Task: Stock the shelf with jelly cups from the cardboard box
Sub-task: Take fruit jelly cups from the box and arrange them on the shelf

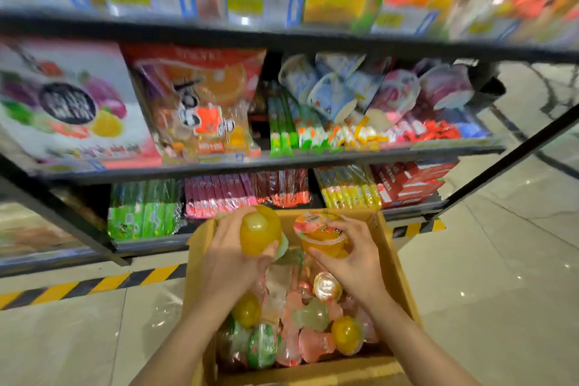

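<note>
Above an open cardboard box (394, 263) of mixed jelly cups (313, 323) on the tiled floor before a snack shelf (282, 163), the left hand (232, 257) grips a yellow jelly cup (260, 229) bottom-up while the right hand (354, 257) clasps an orange jelly cup (322, 236) by its lid and side.

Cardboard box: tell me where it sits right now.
In the head view the cardboard box sits open on the tiled floor, bottom centre, right in front of the lowest shelf, under both hands.
</note>
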